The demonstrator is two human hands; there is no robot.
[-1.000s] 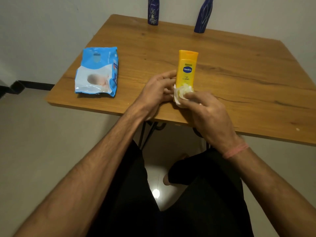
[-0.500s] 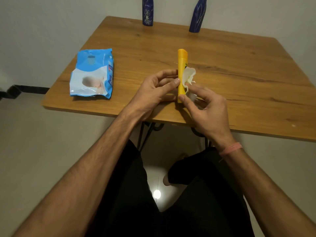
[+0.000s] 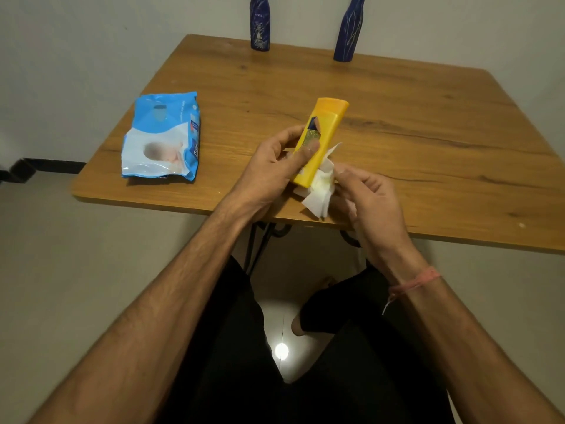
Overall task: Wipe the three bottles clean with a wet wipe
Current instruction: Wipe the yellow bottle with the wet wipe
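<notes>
My left hand (image 3: 272,166) grips a yellow lotion bottle (image 3: 324,133) by its lower half, thumb across the back label, and holds it tilted over the table's near edge. My right hand (image 3: 370,200) pinches a crumpled white wet wipe (image 3: 321,191) against the bottle's bottom end. Two dark blue bottles stand upright at the table's far edge: one with white lettering (image 3: 260,24) and a slimmer one (image 3: 347,30) to its right.
A blue and white pack of wet wipes (image 3: 162,139) lies flat on the left side of the wooden table (image 3: 428,123). A wall runs behind the table and along its left. My legs and the floor are below the near edge.
My left hand has turned the yellow bottle from front label, through edge-on, to its back label, tilting it right. The wipe slid up its side, then returned to the bottom end.
</notes>
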